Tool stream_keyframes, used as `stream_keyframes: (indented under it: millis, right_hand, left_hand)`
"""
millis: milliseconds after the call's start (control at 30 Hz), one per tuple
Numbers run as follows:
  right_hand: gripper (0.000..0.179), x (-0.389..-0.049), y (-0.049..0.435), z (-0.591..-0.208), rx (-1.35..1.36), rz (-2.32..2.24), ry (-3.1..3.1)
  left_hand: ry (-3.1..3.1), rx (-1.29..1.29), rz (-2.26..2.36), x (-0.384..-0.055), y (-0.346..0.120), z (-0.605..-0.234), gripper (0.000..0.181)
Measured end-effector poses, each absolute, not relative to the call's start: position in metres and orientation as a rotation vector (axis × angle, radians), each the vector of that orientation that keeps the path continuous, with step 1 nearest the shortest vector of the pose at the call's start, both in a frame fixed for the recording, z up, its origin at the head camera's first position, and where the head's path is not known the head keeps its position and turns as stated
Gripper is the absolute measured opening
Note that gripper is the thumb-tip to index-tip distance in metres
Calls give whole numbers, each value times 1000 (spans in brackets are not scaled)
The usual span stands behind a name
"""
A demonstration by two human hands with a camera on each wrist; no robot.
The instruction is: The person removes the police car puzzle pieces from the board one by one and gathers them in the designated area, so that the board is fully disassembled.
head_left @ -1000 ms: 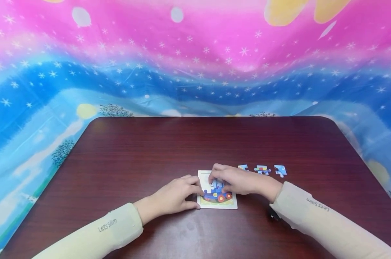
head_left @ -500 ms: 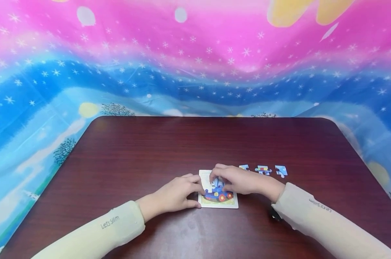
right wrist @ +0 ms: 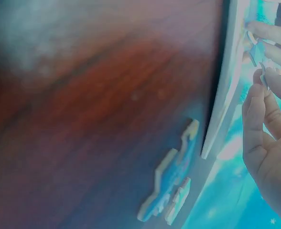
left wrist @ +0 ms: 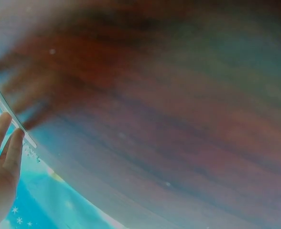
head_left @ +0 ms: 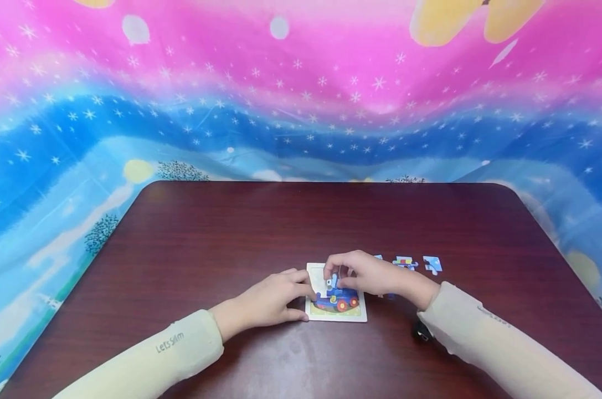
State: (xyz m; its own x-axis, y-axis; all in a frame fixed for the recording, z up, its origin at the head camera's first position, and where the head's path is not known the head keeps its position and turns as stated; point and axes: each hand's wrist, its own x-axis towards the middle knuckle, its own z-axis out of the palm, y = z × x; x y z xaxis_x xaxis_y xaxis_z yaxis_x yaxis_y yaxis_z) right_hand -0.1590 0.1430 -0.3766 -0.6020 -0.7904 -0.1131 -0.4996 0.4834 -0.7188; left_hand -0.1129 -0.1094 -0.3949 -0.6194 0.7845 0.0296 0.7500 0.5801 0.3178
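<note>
A square jigsaw board [head_left: 362, 317] with a white border lies on the table, showing a partly assembled blue vehicle with red wheels. My left hand [head_left: 276, 299] rests at its left edge, fingers on the border and thumb near the lower corner. In the left wrist view the fingers of that hand [left wrist: 4, 162] look mostly straight. Over the board, my right hand [head_left: 370, 271] pinches a small blue puzzle piece [head_left: 334, 280]. That piece [right wrist: 257, 51] appears tilted between the fingertips in the right wrist view, partly hidden by them.
Loose puzzle pieces lie right of the board: one with red and yellow [head_left: 405, 261], a light blue one [head_left: 432, 264], and others partly hidden by the right hand and forearm. The dark wooden table [head_left: 261, 221] meets a patterned cloth [head_left: 301, 122] behind.
My right hand has risen slightly from the board, its fingers now tilting the blue piece. Pieces under the right forearm have come partly into sight. The left hand stays in place.
</note>
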Motion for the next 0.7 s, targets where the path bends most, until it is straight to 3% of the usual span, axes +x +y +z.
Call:
stream_keyframes:
  millis: [700]
  right_hand:
    - [19, -156, 196, -354, -1015, -1007, 2478]
  left_hand:
    - [2711, 1407, 396, -107, -110, -394, 31]
